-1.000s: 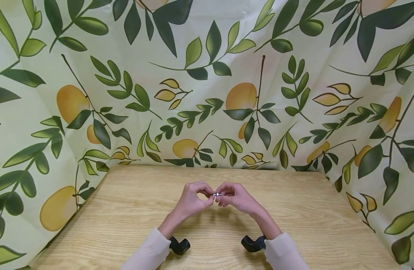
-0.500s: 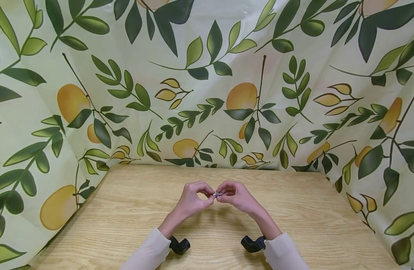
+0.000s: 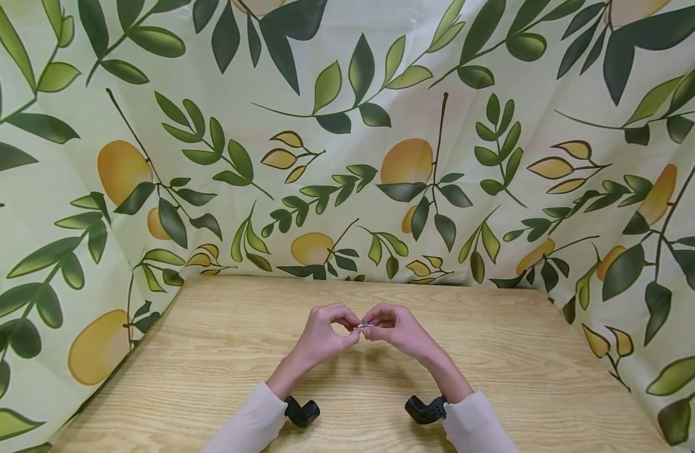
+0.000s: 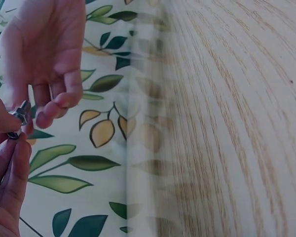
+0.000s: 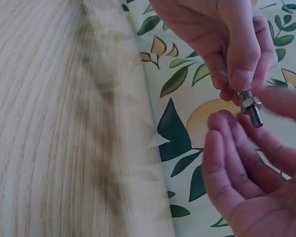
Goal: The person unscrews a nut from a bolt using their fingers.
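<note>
Above the table, my left hand pinches one end of a small metal bolt between thumb and fingers. The bolt's threaded end sticks out toward my right hand. A hex nut sits partway along the thread. My right hand's thumb and finger are around the nut, one of them blurred in the right wrist view. In the left wrist view the nut shows just beyond the left fingertips, and the other right fingers hang loosely curled. The bolt's held end is hidden by the left fingers.
A wood-grain table lies under both hands. Leaf-and-fruit patterned cloth rises behind it and at both sides. A black wrist device is at the left cuff, another black wrist device at the right.
The right hand's fingers have shifted around the nut, and its lower fingers have drawn in out of the head view. The left hand keeps its pinch and has hardly moved.
</note>
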The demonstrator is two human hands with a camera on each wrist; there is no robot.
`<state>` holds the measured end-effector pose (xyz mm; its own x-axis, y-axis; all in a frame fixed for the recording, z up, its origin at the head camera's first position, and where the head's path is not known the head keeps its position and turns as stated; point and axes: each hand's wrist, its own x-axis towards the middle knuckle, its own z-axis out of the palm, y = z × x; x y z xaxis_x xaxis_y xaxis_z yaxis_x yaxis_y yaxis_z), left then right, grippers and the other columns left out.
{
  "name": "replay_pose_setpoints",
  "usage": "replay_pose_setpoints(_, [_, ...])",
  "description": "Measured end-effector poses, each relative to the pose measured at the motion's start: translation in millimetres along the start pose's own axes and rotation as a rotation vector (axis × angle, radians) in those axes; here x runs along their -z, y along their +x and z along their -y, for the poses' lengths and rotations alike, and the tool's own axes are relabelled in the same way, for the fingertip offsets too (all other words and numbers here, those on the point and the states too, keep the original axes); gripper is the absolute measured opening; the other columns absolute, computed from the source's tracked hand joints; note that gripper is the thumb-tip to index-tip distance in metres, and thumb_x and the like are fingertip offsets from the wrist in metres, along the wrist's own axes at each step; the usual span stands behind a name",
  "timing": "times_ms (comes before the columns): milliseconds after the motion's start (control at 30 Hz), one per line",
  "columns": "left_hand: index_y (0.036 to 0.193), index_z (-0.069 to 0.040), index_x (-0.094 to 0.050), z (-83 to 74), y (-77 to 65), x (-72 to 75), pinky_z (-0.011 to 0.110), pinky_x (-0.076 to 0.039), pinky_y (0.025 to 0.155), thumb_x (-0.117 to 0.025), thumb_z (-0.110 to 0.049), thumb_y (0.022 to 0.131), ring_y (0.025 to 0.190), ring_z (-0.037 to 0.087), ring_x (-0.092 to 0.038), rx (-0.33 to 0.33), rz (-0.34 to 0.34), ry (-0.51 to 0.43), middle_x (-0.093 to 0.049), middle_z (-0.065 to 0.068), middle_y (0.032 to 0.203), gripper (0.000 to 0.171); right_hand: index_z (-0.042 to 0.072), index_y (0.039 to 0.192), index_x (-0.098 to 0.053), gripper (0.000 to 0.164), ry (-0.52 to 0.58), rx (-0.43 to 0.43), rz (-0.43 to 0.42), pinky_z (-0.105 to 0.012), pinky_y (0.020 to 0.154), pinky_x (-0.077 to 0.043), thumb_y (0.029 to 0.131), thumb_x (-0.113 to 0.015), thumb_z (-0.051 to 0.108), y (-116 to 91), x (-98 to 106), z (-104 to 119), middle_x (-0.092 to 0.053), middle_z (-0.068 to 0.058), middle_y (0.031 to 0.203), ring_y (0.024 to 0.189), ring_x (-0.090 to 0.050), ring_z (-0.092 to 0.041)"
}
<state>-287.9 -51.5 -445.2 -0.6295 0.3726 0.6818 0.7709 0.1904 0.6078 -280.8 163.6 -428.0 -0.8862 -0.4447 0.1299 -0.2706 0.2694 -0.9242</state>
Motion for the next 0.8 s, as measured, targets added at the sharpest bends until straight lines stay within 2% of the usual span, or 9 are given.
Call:
replay_pose_setpoints(133, [0.082,-0.003,-0.076,-0.4,0.7,0.5,0.025,-0.063,0.071,-0.074,-0.008,0.084,0.072,0.005,-0.069,0.007,0.001,0.002,-0.076,0.002,0.081,0.005,-0.007,0.111,-0.069,0.025,0.005,-0.010,0.026,-0.042,0.083,-0.064,0.100,-0.065,0.015,0.3,0.4,-0.9,-0.074,-0.025,0.099,0.089,-0.074,-0.032])
replay_pose_setpoints(300, [0.083,-0.003,-0.076,-1.1,0.6,0.8,0.025,-0.063,0.071,-0.076,-0.005,0.081,0.072,0.004,-0.069,0.029,0.004,0.000,-0.076,0.002,0.082,0.003,-0.006,0.113,-0.066,0.024,0.021,0.002,0.004,-0.035,0.083,-0.064,0.094,-0.071,0.009,0.6,-0.3,0.1,-0.073,-0.017,0.100,0.088,-0.073,-0.023])
replay_pose_setpoints(500, [0.082,-0.005,-0.075,-2.1,0.6,0.5,0.024,-0.063,0.071,-0.077,-0.005,0.083,0.072,0.005,-0.069,0.005,-0.005,0.005,-0.075,0.005,0.080,0.002,-0.008,0.113,-0.067,0.027,0.032,0.007,0.044,-0.033,0.080,-0.064,0.101,-0.065,0.016,0.2,-0.1,0.7,-0.073,-0.028,0.100,0.084,-0.073,-0.020])
replay_pose_setpoints(600, [0.082,-0.007,-0.075,-2.5,0.5,-0.1,0.025,-0.063,0.070,-0.077,-0.002,0.081,0.071,0.005,-0.069,0.000,-0.013,0.003,-0.075,0.005,0.080,0.006,-0.008,0.112,-0.068,0.025,0.031,0.015,0.046,-0.031,0.079,-0.064,0.101,-0.064,0.014,0.2,0.1,0.0,-0.074,-0.027,0.099,0.083,-0.073,-0.018])
replay_pose_setpoints(733, [0.084,-0.009,-0.075,-3.7,0.7,-0.4,0.025,-0.063,0.070,-0.078,0.003,0.079,0.072,0.004,-0.069,0.024,-0.013,0.000,-0.076,0.004,0.082,0.014,-0.007,0.114,-0.066,0.025,0.033,0.021,0.005,-0.036,0.083,-0.064,0.097,-0.069,0.011,0.7,-0.1,0.2,-0.074,-0.020,0.100,0.085,-0.073,-0.017])
replay_pose_setpoints(800, [0.084,-0.009,-0.075,-4.1,0.9,-0.4,0.024,-0.063,0.070,-0.077,0.003,0.079,0.072,0.004,-0.069,0.039,-0.010,0.002,-0.077,0.005,0.082,0.014,-0.006,0.113,-0.067,0.025,0.033,0.014,-0.010,-0.037,0.083,-0.064,0.098,-0.069,0.014,0.7,0.3,0.3,-0.074,-0.017,0.099,0.086,-0.073,-0.017])
